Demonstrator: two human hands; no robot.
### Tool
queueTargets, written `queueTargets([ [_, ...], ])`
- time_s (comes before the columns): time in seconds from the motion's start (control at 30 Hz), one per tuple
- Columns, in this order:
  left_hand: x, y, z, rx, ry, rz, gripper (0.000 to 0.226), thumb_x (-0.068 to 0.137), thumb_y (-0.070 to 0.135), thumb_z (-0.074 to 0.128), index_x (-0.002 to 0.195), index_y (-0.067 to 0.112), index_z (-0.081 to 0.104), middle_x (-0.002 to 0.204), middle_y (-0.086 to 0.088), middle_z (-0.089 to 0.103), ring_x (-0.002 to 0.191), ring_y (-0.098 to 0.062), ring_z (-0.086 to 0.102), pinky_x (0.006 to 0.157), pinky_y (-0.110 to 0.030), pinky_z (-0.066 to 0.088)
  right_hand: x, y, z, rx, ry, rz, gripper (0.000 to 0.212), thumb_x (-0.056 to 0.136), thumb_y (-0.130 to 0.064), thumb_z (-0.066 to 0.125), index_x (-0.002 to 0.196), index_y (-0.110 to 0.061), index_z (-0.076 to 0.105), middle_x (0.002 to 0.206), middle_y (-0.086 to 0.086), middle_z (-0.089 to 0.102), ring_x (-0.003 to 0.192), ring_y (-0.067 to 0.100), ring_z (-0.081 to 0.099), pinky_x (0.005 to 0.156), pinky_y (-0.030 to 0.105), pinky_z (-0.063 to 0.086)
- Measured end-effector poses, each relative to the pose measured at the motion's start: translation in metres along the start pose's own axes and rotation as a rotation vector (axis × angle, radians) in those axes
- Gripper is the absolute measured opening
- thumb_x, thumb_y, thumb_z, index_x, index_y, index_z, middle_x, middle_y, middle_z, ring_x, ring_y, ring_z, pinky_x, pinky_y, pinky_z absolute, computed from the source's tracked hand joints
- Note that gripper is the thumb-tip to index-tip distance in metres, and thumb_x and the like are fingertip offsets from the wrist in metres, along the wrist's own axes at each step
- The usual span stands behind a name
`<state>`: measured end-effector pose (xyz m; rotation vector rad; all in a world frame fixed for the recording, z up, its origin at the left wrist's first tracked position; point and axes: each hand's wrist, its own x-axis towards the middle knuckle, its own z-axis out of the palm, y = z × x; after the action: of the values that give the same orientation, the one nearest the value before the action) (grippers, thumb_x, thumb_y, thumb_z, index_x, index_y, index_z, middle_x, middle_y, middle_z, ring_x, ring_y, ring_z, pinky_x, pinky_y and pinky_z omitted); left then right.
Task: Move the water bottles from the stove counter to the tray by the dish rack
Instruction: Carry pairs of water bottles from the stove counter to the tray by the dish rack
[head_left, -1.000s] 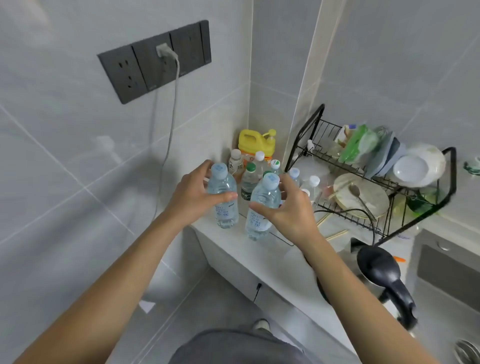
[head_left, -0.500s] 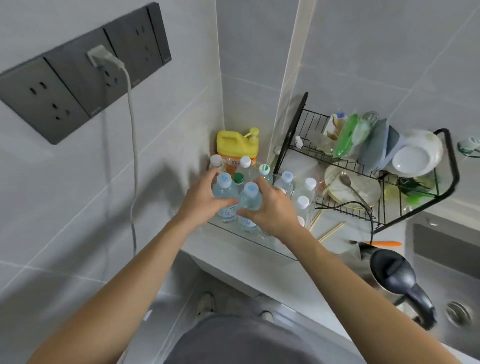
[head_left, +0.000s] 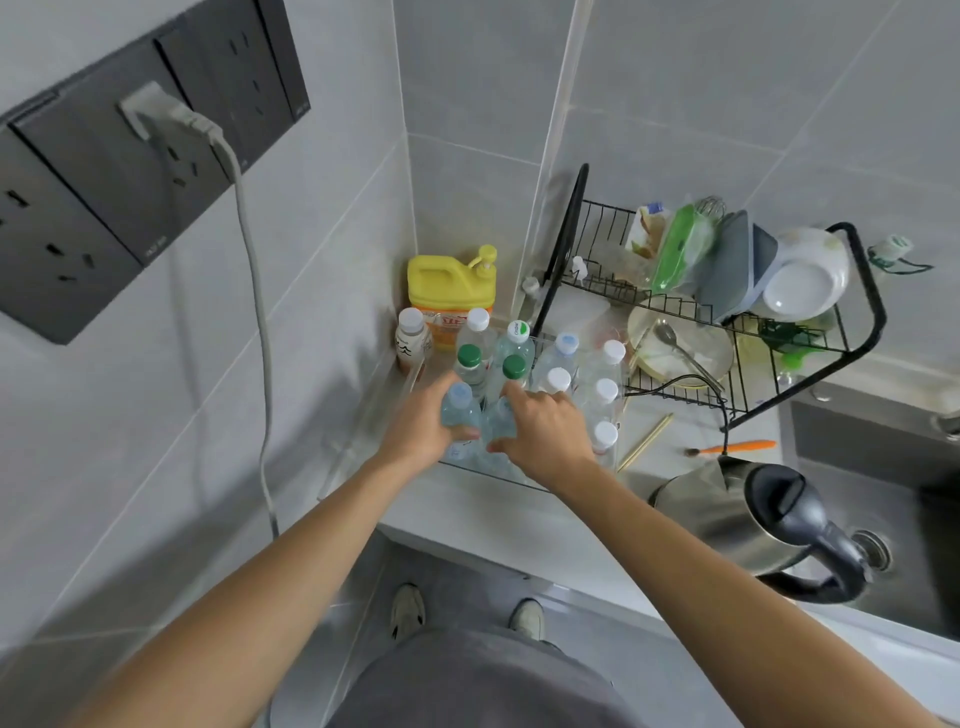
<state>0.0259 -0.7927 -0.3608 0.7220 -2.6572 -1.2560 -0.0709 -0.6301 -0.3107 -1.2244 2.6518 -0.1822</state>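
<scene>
Left hand (head_left: 422, 431) grips a blue-capped water bottle (head_left: 459, 410), right hand (head_left: 545, 431) grips a second bottle (head_left: 500, 423) touching it, both at the near edge of the clear tray (head_left: 363, 415) crowded with upright bottles. Dish rack (head_left: 862, 312) just right of tray, yellow detergent jug (head_left: 449, 288) behind, steel kettle (head_left: 737, 514) near sink.

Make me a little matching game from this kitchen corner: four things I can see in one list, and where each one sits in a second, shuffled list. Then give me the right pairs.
Things:
1. yellow jug
2. kettle
3. white bowl
4. orange-handled tool

Places:
A. lying flat on the counter, in front of the dish rack
B. in the wall corner, behind the bottles in the tray
C. propped up at the right end of the dish rack
D. at the counter's near edge, beside the sink

Pairs: 1-B, 2-D, 3-C, 4-A
</scene>
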Motion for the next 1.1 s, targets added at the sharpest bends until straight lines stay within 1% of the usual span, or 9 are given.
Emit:
queueTargets([
  [0.1,0.006,-0.011,0.007,-0.006,-0.017,-0.033,0.051,0.074,0.027,0.097,0.112,0.029,0.063,0.114,0.004,0.067,0.108,-0.025,0.064,0.089,-0.037,0.050,0.001,0.000,0.004,-0.022,-0.063,0.014,0.058,0.092,-0.050,0.076,0.129,-0.015,0.050,0.113,0.010,0.075,0.110,0.036,0.068,0.090,0.038,0.044],
  [0.2,0.008,-0.012,0.007,-0.007,-0.026,-0.070,0.051,0.077,0.030,0.094,0.121,0.026,0.069,0.117,-0.006,0.056,0.108,-0.025,0.059,0.094,-0.033,0.045,0.000,0.000,0.006,-0.026,-0.065,0.011,0.053,0.096,-0.047,0.073,0.131,-0.014,0.051,0.118,0.010,0.074,0.115,0.035,0.067,0.093,0.037,0.044],
  [0.37,0.008,-0.011,0.000,0.105,-0.003,-0.032,0.050,0.079,0.042,0.090,0.123,0.027,0.073,0.107,0.002,0.052,0.097,-0.020,0.060,0.083,-0.038,0.052,0.002,0.002,0.012,-0.024,-0.047,0.001,0.046,0.101,-0.045,0.067,0.132,-0.014,0.052,0.118,0.009,0.075,0.112,0.034,0.068,0.095,0.037,0.044],
  [0.5,0.009,-0.009,-0.007,0.158,-0.013,0.011,0.046,0.081,0.047,0.087,0.119,0.025,0.072,0.106,0.001,0.056,0.092,-0.024,0.065,0.081,-0.041,0.054,0.006,0.005,0.011,-0.049,-0.018,-0.012,0.039,0.105,-0.041,0.061,0.130,-0.011,0.054,0.115,0.012,0.076,0.110,0.037,0.068,0.094,0.038,0.044],
  [0.7,0.004,-0.008,-0.003,0.196,0.065,0.098,0.038,0.084,0.043,0.086,0.110,0.024,0.066,0.104,0.007,0.051,0.085,-0.020,0.061,0.068,-0.034,0.047,0.008,0.005,0.011,-0.029,0.019,-0.001,0.038,0.103,-0.040,0.064,0.127,-0.012,0.055,0.109,0.012,0.076,0.106,0.037,0.070,0.079,0.035,0.036],
  [0.8,0.003,-0.010,-0.002,0.174,0.064,0.107,0.038,0.083,0.039,0.087,0.110,0.022,0.066,0.106,0.004,0.052,0.087,-0.021,0.060,0.071,-0.035,0.050,0.009,0.006,0.014,0.004,0.008,0.006,0.037,0.102,-0.038,0.067,0.126,-0.012,0.056,0.110,0.012,0.075,0.106,0.036,0.069,0.077,0.035,0.035],
  [0.93,0.006,-0.014,-0.005,0.126,0.026,0.075,0.036,0.083,0.034,0.089,0.107,0.024,0.063,0.111,0.003,0.054,0.092,-0.021,0.060,0.082,-0.039,0.054,0.012,0.009,0.017,0.061,-0.018,0.012,0.037,0.099,-0.036,0.071,0.124,-0.013,0.056,0.111,0.010,0.073,0.106,0.037,0.067,0.081,0.039,0.049],
  [1.03,0.004,-0.014,-0.005,0.166,0.042,0.078,0.038,0.088,0.034,0.085,0.116,0.025,0.062,0.118,0.002,0.054,0.097,-0.025,0.063,0.082,-0.040,0.055,0.014,0.011,0.018,0.088,-0.015,0.002,0.038,0.097,-0.035,0.072,0.125,-0.014,0.057,0.117,0.008,0.068,0.110,0.035,0.064,0.082,0.040,0.051],
  [1.1,0.001,-0.013,-0.003,0.186,0.062,0.070,0.043,0.091,0.032,0.083,0.126,0.025,0.060,0.129,0.001,0.055,0.105,-0.026,0.064,0.082,-0.039,0.055,0.015,0.012,0.020,0.083,0.011,-0.014,0.040,0.094,-0.035,0.073,0.126,-0.016,0.058,0.124,0.006,0.061,0.116,0.032,0.059,0.090,0.043,0.050],
])
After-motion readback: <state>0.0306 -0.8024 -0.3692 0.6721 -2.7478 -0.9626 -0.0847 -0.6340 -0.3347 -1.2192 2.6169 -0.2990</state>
